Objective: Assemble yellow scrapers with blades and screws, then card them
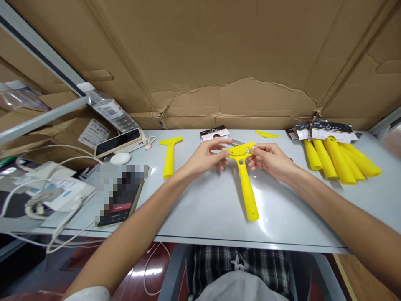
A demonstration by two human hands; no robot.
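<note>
A yellow scraper [247, 188] is held by its head just above the table, its handle slanting down toward me. My left hand [209, 156] has the left end of the head between thumb and fingers. At the right end my right hand [267, 159] pinches the head's edge; whether a small part is also in those fingertips, I cannot tell. A metal blade [238, 143] sticks out behind the yellow head plate. Behind my left hand lies a black-and-white card [214, 133]. Another yellow scraper body [169, 156] lies to the left, and a loose yellow plate [266, 134] lies behind my right hand.
Several yellow handles [340, 161] with header cards are piled at the right. On the left are a phone [119, 142], a blurred-out phone [125, 196], a white oval case [120, 158], cables [59, 225] and a water bottle [109, 108]. Cardboard [234, 62] walls the back.
</note>
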